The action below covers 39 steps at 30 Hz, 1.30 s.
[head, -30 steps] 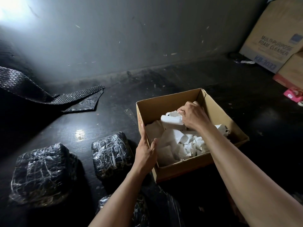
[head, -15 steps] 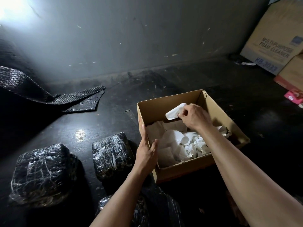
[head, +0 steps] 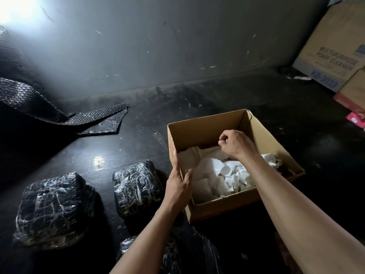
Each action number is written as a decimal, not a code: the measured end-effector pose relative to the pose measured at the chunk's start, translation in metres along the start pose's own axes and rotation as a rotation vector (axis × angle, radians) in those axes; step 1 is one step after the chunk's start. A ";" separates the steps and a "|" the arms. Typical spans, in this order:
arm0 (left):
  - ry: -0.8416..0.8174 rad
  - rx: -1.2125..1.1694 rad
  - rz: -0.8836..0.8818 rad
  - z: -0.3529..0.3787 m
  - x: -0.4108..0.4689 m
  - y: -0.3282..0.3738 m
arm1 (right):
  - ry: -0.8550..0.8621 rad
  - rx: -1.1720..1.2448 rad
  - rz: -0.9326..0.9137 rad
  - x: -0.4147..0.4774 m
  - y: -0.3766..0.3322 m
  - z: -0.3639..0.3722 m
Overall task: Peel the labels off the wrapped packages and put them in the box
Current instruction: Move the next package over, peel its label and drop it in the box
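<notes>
An open cardboard box stands on the dark floor at centre right, holding a heap of crumpled white labels and brown paper. My left hand grips the box's left wall, thumb inside and fingers outside. Above the box's far half my right hand hovers with its fingers curled, and no label shows in it. Three packages wrapped in black film lie to the left: a large one, a smaller one beside the box, and one partly hidden under my left forearm.
A sheet of black bubble wrap trails across the floor at the left. Large cardboard cartons lean in the far right corner, with a pink item in front of them. A grey wall closes off the back.
My right hand held a white label over the box; the label is out of its fingers now and the hand has risen slightly. The left hand stayed on the box wall.
</notes>
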<state>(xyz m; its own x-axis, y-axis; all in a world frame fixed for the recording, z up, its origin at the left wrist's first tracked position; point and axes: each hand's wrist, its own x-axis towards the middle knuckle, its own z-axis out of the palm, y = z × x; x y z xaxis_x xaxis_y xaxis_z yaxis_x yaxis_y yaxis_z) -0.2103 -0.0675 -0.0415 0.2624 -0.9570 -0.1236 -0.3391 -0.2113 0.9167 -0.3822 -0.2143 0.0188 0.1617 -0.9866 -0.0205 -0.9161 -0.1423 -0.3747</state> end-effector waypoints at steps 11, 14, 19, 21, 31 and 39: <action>-0.008 0.069 0.042 -0.001 0.005 -0.002 | -0.120 -0.048 -0.025 -0.011 -0.015 -0.009; -0.014 0.142 0.058 -0.006 0.008 -0.003 | -0.157 -0.086 -0.033 -0.021 -0.023 -0.014; -0.023 0.222 0.065 -0.013 0.004 0.003 | -0.193 -0.125 -0.029 -0.044 -0.039 -0.018; -0.035 0.255 0.058 -0.018 0.000 0.006 | -0.203 -0.123 -0.026 -0.050 -0.042 -0.017; 0.049 0.431 0.097 -0.094 -0.038 0.024 | -0.226 -0.143 -0.162 -0.086 -0.108 -0.019; 0.225 0.481 0.172 -0.184 -0.092 -0.007 | -0.304 -0.185 -0.256 -0.123 -0.190 0.011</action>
<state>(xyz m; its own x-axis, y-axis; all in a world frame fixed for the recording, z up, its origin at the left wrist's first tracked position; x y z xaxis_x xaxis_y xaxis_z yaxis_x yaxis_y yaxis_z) -0.0658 0.0585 0.0338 0.3359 -0.9307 0.1448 -0.7540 -0.1736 0.6335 -0.2245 -0.0655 0.0824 0.4674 -0.8533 -0.2309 -0.8782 -0.4184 -0.2316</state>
